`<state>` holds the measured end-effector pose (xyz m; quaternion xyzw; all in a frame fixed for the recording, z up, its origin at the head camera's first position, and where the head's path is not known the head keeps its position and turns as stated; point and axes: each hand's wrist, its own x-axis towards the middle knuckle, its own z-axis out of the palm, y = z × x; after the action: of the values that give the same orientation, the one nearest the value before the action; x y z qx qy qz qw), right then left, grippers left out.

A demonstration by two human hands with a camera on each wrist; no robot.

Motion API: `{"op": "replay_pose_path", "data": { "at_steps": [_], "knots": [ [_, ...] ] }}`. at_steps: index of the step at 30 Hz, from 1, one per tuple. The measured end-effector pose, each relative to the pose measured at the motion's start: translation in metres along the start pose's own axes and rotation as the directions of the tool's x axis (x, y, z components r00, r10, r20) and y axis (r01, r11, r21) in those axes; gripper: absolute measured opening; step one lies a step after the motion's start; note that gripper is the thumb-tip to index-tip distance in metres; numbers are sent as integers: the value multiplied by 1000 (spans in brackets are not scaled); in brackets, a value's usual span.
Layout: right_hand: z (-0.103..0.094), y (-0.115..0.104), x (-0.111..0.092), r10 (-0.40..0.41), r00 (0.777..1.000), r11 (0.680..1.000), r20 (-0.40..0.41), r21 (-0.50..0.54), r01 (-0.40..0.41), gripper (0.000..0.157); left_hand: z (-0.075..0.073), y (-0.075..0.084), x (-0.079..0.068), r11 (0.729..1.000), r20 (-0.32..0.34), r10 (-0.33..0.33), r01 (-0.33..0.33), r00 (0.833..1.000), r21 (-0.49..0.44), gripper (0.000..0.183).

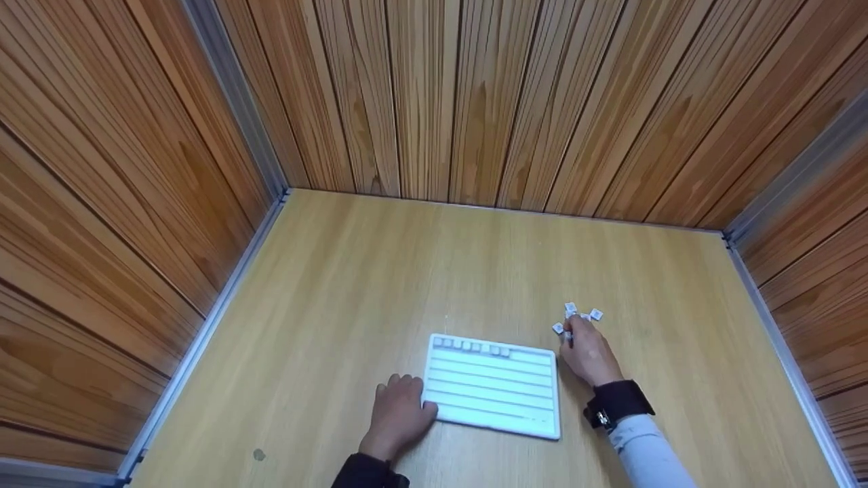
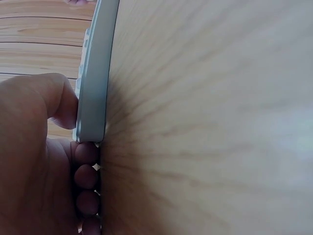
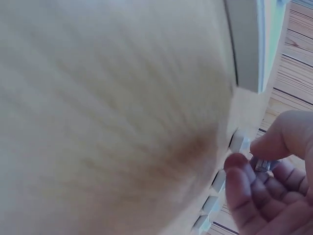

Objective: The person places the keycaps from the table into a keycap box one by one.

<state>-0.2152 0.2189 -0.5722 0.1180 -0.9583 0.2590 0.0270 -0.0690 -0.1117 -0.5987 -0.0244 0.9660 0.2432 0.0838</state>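
A white ridged board [image 1: 488,395] lies on the wooden table, with several small white tiles [image 1: 466,345] standing in a line along its far groove. My left hand [image 1: 400,415] holds the board's near left corner, thumb against the top side and fingers along the edge. To the right of the board, my right hand [image 1: 588,351] pinches one small marked tile [image 3: 263,165] between thumb and fingers. Several loose white tiles [image 1: 596,314] lie around its fingertips; the hand partly covers some. Their markings are too small to read.
Wood-panelled walls [image 1: 475,102] with grey metal edging enclose the table [image 1: 380,271] at the back and both sides. A dark round spot [image 1: 259,455] marks the table at the near left.
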Motion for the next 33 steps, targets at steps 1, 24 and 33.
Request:
{"op": "replay_pose_path", "data": {
  "at_steps": [1, 24, 33],
  "knots": [
    [0, -1, 0, -11, 1000, 1000, 2, 13, 11, 17, 0, 0, 0, 1000, 0, 1, -1, 1000, 2, 20],
    [-4, -16, -6, -6, 995, 992, 104, 126, -7, 23, 1, 0, -1, 1000, -29, 3, -3, 1000, 3, 19],
    [0, -24, -8, -32, 995, 992, 92, 128, 20, 13, 1, 2, 0, 1000, -13, -16, 16, 1000, 0, 19]
  ]
}}
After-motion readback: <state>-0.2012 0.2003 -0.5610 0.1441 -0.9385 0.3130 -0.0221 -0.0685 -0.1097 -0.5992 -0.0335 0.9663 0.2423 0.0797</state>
